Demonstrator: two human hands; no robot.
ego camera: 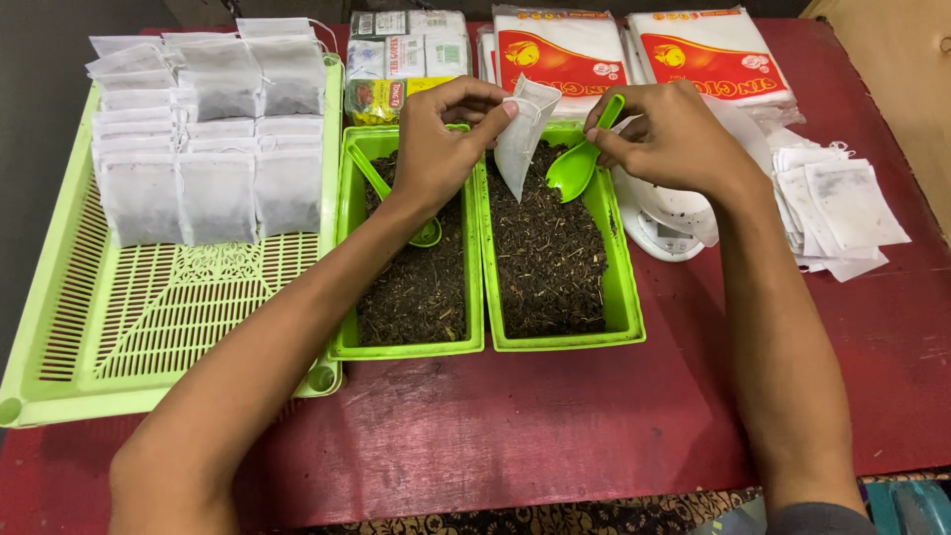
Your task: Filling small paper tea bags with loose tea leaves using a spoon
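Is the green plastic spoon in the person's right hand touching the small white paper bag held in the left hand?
Apart. The head view shows dark tea leaves between the green plastic spoon and the small white paper bag.

A small white paper filter bag (522, 136) hangs tilted, its open mouth up at the far side and its pointed lower corner over the dark loose tea. Just right of it, a bright green plastic spoon (578, 163) slants with its bowl down near the bag; the bowl seems empty.
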